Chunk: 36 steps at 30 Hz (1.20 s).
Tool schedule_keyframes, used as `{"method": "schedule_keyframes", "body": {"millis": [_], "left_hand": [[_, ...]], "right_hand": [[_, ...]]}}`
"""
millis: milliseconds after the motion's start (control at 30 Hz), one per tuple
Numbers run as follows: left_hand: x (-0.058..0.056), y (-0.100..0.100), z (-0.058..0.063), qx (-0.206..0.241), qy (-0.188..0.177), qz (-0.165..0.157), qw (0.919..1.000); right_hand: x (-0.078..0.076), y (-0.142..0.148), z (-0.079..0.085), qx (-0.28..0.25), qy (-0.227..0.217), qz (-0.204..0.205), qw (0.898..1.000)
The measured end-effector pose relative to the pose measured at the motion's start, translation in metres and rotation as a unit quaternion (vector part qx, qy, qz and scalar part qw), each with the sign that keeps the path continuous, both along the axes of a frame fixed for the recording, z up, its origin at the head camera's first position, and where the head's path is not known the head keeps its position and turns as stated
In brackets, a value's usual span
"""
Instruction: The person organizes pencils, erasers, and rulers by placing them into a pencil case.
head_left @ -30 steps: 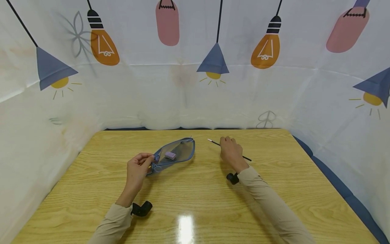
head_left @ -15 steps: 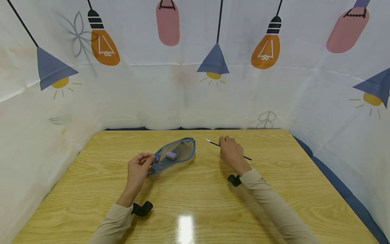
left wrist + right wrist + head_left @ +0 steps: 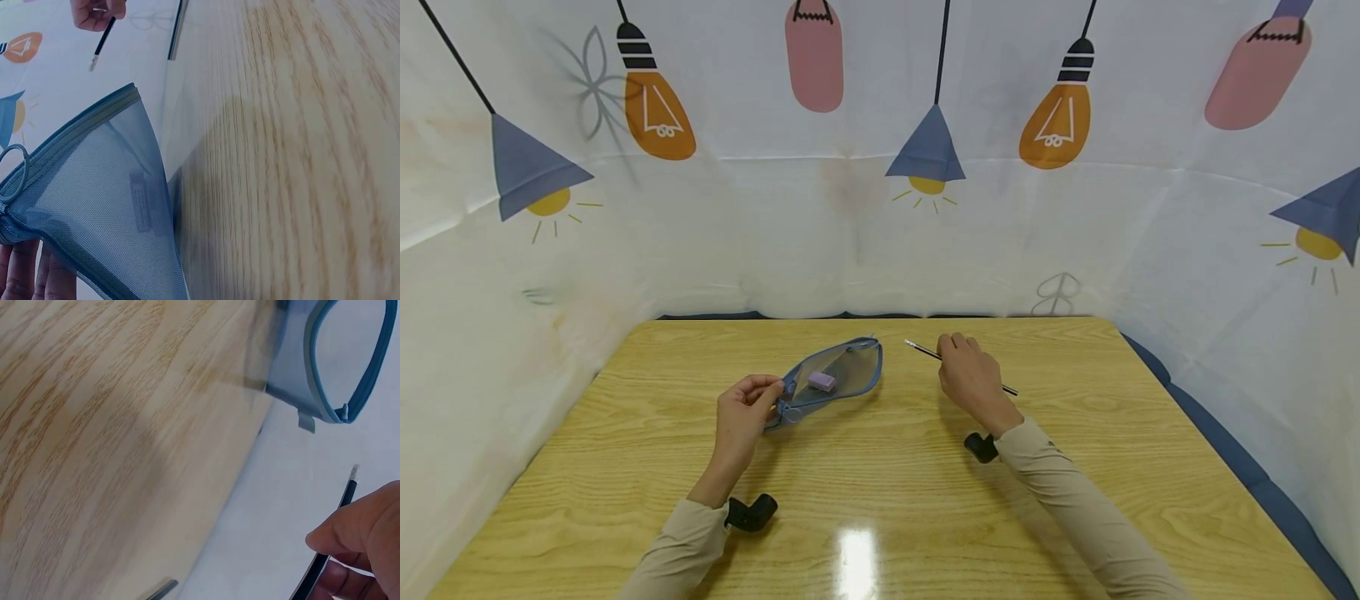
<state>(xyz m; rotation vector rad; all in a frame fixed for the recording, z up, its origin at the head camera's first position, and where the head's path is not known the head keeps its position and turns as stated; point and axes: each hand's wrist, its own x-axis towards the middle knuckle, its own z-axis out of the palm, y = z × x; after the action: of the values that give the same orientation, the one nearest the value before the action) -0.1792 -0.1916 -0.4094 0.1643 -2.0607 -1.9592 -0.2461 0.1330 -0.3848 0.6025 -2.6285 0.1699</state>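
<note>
My left hand (image 3: 741,417) pinches the near end of a blue mesh zip pouch (image 3: 852,373), held tilted over the table. The pouch's mouth gapes towards the right, as the right wrist view shows. A small purple block (image 3: 822,382) shows through the mesh, with a faint label-like patch in the left wrist view. My right hand (image 3: 970,379) grips a dark pencil (image 3: 347,494) between thumb and fingers, its white-tipped end pointing left at the pouch mouth. A gap separates pencil tip and pouch. The pencil's other end is hidden by the hand in the head view.
A second dark stick (image 3: 164,589) lies on the wooden table (image 3: 880,467), mostly behind my right hand in the head view. A white curtain (image 3: 760,233) printed with lamps and bulbs surrounds the table's back and sides.
My right hand has shifted slightly left, bringing the pencil tip nearer the pouch. The left hand and pouch have barely moved.
</note>
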Motion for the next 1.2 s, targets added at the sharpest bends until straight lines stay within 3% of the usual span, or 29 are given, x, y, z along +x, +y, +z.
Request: {"method": "schedule_keyframes", "body": {"millis": [300, 667, 1200], "left_hand": [[0.000, 0.002, 0.001, -0.005, 0.003, 0.006, 1.0000], [0.000, 0.004, 0.000, 0.001, 0.001, 0.001, 1.0000], [-0.001, 0.008, 0.000, 0.012, 0.003, -0.011, 0.9999]], "right_hand": [[0.001, -0.001, 0.003, -0.009, -0.015, 0.017, 1.000], [0.007, -0.001, 0.005, -0.023, 0.061, 0.101, 0.993], [0.012, -0.008, 0.012, -0.068, 0.098, 0.165, 0.979]]}}
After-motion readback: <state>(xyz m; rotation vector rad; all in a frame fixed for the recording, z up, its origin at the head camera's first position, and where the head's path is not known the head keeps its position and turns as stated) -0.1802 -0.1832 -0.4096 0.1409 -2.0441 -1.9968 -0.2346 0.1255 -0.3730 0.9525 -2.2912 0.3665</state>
